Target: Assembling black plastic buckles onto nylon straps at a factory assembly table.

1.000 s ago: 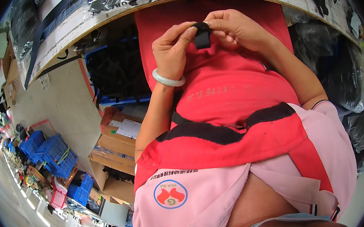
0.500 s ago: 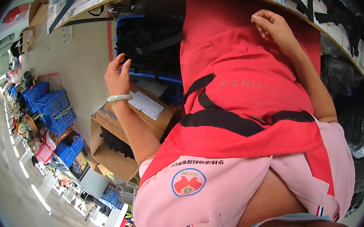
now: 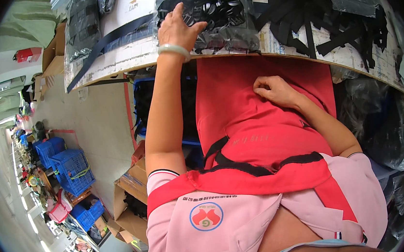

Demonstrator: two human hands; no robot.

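My left hand (image 3: 177,32) reaches out over the table, fingers spread apart, a pale bangle on its wrist. It is at the left side of a clear plastic bag (image 3: 233,43) full of small black plastic buckles (image 3: 222,8). Whether its fingertips touch the buckles I cannot tell. My right hand (image 3: 279,91) rests low against the red apron (image 3: 245,117) over my lap, its fingers curled in. Anything inside those fingers is hidden.
Loose black webbing strips (image 3: 294,25) lie right of the bag. A long dark strap (image 3: 107,50) hangs over the table edge at left. Beneath the table is a blue bin (image 3: 191,141) of black material. A cardboard box (image 3: 131,179) and blue crates (image 3: 72,170) stand at left.
My left hand has swung from beside the cardboard box up and forward to the bag of buckles. My right hand has dropped nearer my lap. The view has shifted, showing more tabletop.
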